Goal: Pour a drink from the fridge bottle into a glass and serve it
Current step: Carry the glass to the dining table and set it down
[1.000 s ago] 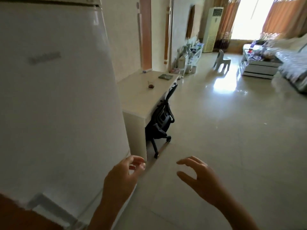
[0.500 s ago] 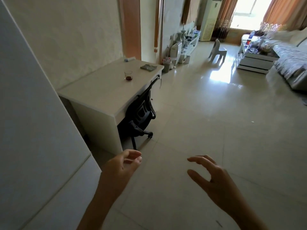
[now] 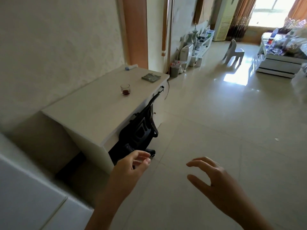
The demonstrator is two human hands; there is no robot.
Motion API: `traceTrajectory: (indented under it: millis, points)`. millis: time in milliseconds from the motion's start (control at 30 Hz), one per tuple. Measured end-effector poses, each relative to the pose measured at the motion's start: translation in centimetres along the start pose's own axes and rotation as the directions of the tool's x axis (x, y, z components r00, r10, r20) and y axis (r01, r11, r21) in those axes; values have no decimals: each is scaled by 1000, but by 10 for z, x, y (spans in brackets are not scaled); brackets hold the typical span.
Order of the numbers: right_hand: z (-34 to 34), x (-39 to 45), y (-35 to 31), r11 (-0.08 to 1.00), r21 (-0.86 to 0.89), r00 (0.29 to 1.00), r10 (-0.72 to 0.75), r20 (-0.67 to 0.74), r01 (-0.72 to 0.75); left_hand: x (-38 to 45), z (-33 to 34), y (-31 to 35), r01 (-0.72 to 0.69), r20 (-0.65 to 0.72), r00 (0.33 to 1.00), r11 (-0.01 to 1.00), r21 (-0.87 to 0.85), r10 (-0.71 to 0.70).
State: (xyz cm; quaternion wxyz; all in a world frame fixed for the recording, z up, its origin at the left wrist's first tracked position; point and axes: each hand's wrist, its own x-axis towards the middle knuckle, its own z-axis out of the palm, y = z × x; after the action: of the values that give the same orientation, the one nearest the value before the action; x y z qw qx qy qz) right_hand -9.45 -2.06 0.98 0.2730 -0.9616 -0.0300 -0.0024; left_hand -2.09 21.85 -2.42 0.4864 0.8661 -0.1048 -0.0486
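Fridge has slid to the lower left edge of the head view since a second ago; the counter now fills the middle, so I am turning away from the fridge toward it. Glass stands upright on the counter with a little dark drink in the bottom, well apart from both hands. No bottle in view. My left hand hangs loosely curled, holding nothing; my right hand is spread wide, also empty. Judgement: pouring looks done, and serving the glass is what remains. Next I reach for it.
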Motion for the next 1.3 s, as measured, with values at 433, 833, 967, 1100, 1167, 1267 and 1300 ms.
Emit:
traceTrajectory:
  millis: [433, 833, 967, 1100, 1167, 1267, 1300]
  points:
    - [-65, 206, 154, 995, 94, 999, -37, 24, 34, 205, 82, 17, 152, -100, 984, 988, 38, -148]
    - [-111, 452, 212, 936, 53, 884, -346, 314, 348, 360, 119, 48, 309, -357, 885, 951, -33, -300]
    - [-101, 529, 212, 901, 73, 811, -419, 408, 428, 409, 115, 30, 348, -447, 817, 930, -122, -364]
    - [-93, 605, 216, 889, 60, 795, -435, 422, 454, 484, 107, 7, 367, -449, 796, 914, -174, -406]
    - [-91, 638, 217, 886, 57, 793, -440, 421, 461, 529, 102, -1, 354, -446, 804, 919, -173, -394]
    - [-87, 684, 216, 865, 46, 764, -466, 446, 500, 595, 93, -6, 355, -443, 817, 928, -115, -368]
    - [-85, 700, 215, 855, 40, 753, -477, 453, 518, 614, 88, -7, 359, -443, 819, 928, -101, -365]
